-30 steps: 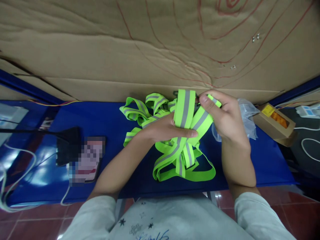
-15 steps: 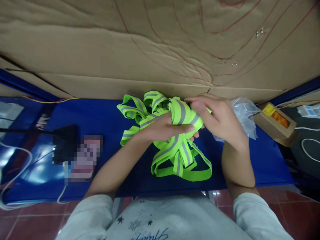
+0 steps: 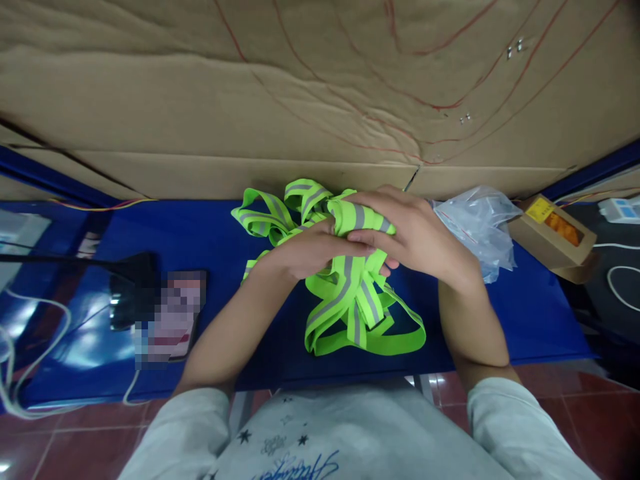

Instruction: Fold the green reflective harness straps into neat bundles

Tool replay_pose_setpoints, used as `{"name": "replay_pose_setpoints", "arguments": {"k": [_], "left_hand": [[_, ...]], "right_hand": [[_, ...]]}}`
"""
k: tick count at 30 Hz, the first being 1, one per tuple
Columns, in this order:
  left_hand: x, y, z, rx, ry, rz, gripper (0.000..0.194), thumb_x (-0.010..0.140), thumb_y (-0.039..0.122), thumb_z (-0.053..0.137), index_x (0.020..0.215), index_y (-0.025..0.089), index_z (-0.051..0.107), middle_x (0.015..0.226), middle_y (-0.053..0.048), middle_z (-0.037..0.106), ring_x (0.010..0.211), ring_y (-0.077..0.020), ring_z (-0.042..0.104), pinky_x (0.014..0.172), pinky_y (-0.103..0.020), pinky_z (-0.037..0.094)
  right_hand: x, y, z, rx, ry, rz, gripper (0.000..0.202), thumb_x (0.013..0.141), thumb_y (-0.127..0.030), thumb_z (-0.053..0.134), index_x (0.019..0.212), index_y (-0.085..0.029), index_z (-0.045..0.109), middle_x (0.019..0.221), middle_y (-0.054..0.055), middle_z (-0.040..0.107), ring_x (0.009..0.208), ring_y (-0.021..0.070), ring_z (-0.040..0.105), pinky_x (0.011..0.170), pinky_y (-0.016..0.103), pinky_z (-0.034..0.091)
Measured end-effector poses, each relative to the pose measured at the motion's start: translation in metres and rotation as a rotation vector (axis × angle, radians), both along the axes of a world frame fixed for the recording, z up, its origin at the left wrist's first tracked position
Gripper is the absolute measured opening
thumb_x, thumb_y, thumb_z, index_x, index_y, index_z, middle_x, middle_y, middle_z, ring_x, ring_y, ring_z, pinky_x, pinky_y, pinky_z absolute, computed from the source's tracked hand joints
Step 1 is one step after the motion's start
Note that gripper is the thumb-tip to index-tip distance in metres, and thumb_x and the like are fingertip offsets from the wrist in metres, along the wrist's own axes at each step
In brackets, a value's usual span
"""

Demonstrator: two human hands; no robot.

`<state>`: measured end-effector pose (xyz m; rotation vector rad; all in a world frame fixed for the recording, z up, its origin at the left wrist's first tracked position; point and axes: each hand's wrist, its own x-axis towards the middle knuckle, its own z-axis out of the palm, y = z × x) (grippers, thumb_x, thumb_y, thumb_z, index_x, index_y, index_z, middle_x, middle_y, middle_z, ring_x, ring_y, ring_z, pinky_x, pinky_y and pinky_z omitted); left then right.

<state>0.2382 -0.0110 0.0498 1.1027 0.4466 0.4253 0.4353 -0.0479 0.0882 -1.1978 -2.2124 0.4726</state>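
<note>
A tangle of neon-yellow reflective straps [image 3: 345,293] with grey stripes lies on the blue table, its loops spreading to the far left and toward the front edge. My left hand [image 3: 325,248] is closed around a gathered bundle of the straps, thumb on top and some fingertips showing below. From the right, my right hand [image 3: 407,230] wraps over the same bundle, with fingers across its far side and thumb on its near side. Part of the bundle is hidden under both hands.
At the left lie a phone [image 3: 177,317] and a black stand [image 3: 133,287] with white cables. Right of my hands are a clear plastic bag [image 3: 483,227] and a small cardboard box [image 3: 555,230]. A tall cardboard panel [image 3: 200,107] rises behind the blue table [image 3: 270,340].
My right hand has moved left and closed over the strap bundle, where its fingers were raised before. The left hand stays on the bundle. The view has shifted slightly.
</note>
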Motion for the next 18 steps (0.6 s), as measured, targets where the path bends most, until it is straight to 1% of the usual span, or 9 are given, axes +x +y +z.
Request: {"name": "replay_pose_setpoints", "arguments": {"k": [2, 4, 6, 8, 10, 12, 14, 16, 18], "left_hand": [[0.001, -0.001, 0.005, -0.068, -0.076, -0.04, 0.026, 0.081, 0.036, 0.088, 0.098, 0.017, 0.081, 0.099, -0.013, 0.083, 0.095, -0.033, 0.082, 0.089, -0.046, 0.068], [0.002, -0.003, 0.009, -0.058, -0.103, -0.058, 0.031, 0.083, 0.038, 0.087, 0.104, 0.017, 0.082, 0.107, -0.014, 0.083, 0.099, -0.0343, 0.081, 0.089, -0.047, 0.068], [0.0, -0.004, 0.011, 0.043, -0.07, -0.058, 0.033, 0.084, 0.039, 0.087, 0.109, 0.019, 0.082, 0.11, -0.013, 0.083, 0.103, -0.0337, 0.081, 0.09, -0.046, 0.068], [-0.002, -0.004, 0.011, 0.184, -0.012, -0.055, 0.033, 0.084, 0.039, 0.087, 0.111, 0.02, 0.082, 0.109, -0.012, 0.083, 0.107, -0.0335, 0.08, 0.092, -0.045, 0.068], [-0.003, -0.003, 0.01, 0.297, 0.026, -0.035, 0.037, 0.08, 0.037, 0.091, 0.113, 0.022, 0.082, 0.111, -0.012, 0.082, 0.111, -0.0346, 0.079, 0.094, -0.046, 0.067], [-0.002, -0.001, 0.008, 0.365, 0.033, -0.011, 0.041, 0.076, 0.035, 0.093, 0.113, 0.022, 0.082, 0.114, -0.012, 0.082, 0.112, -0.0349, 0.078, 0.096, -0.047, 0.066], [0.001, -0.001, 0.006, 0.352, 0.007, -0.038, 0.041, 0.078, 0.034, 0.092, 0.115, 0.023, 0.081, 0.115, -0.011, 0.082, 0.111, -0.0337, 0.078, 0.095, -0.047, 0.067], [0.005, -0.002, 0.003, 0.268, -0.033, -0.124, 0.037, 0.082, 0.035, 0.088, 0.116, 0.025, 0.08, 0.114, -0.01, 0.082, 0.108, -0.0325, 0.079, 0.09, -0.045, 0.068], [0.009, -0.005, -0.001, 0.177, -0.058, -0.159, 0.034, 0.083, 0.037, 0.087, 0.114, 0.024, 0.08, 0.11, -0.01, 0.083, 0.101, -0.0316, 0.081, 0.082, -0.043, 0.07]], "right_hand": [[0.001, -0.003, 0.006, 0.034, 0.094, -0.041, 0.038, 0.099, -0.047, 0.068, 0.131, -0.028, 0.071, 0.127, 0.007, 0.075, 0.118, 0.0305, 0.071, 0.106, 0.045, 0.055], [0.001, -0.006, 0.01, 0.053, 0.22, -0.131, 0.031, 0.098, -0.046, 0.07, 0.123, -0.028, 0.074, 0.114, 0.005, 0.077, 0.106, 0.0278, 0.073, 0.098, 0.043, 0.058], [-0.001, -0.009, 0.013, 0.024, 0.327, -0.22, 0.025, 0.097, -0.049, 0.071, 0.107, -0.027, 0.077, 0.093, 0.002, 0.075, 0.091, 0.0246, 0.072, 0.084, 0.039, 0.06], [-0.004, -0.01, 0.013, -0.02, 0.389, -0.281, 0.031, 0.096, -0.054, 0.071, 0.088, -0.025, 0.075, 0.075, 0.0, 0.066, 0.079, 0.0212, 0.069, 0.07, 0.035, 0.058], [-0.006, -0.01, 0.012, -0.028, 0.422, -0.323, 0.038, 0.095, -0.057, 0.071, 0.075, -0.024, 0.071, 0.066, -0.001, 0.058, 0.07, 0.0181, 0.065, 0.061, 0.031, 0.053], [-0.007, -0.009, 0.011, -0.017, 0.454, -0.356, 0.041, 0.094, -0.058, 0.072, 0.071, -0.024, 0.069, 0.062, -0.001, 0.055, 0.064, 0.0157, 0.061, 0.054, 0.028, 0.049], [-0.006, -0.008, 0.011, -0.029, 0.495, -0.365, 0.042, 0.095, -0.057, 0.072, 0.07, -0.023, 0.069, 0.062, -0.002, 0.055, 0.059, 0.0133, 0.057, 0.05, 0.026, 0.044], [-0.003, -0.006, 0.011, -0.066, 0.559, -0.353, 0.044, 0.095, -0.056, 0.072, 0.067, -0.022, 0.068, 0.062, -0.002, 0.056, 0.056, 0.0111, 0.053, 0.047, 0.024, 0.039], [0.0, -0.004, 0.01, -0.093, 0.643, -0.339, 0.045, 0.093, -0.055, 0.074, 0.065, -0.021, 0.068, 0.063, -0.002, 0.057, 0.054, 0.0095, 0.051, 0.045, 0.024, 0.036]]}}
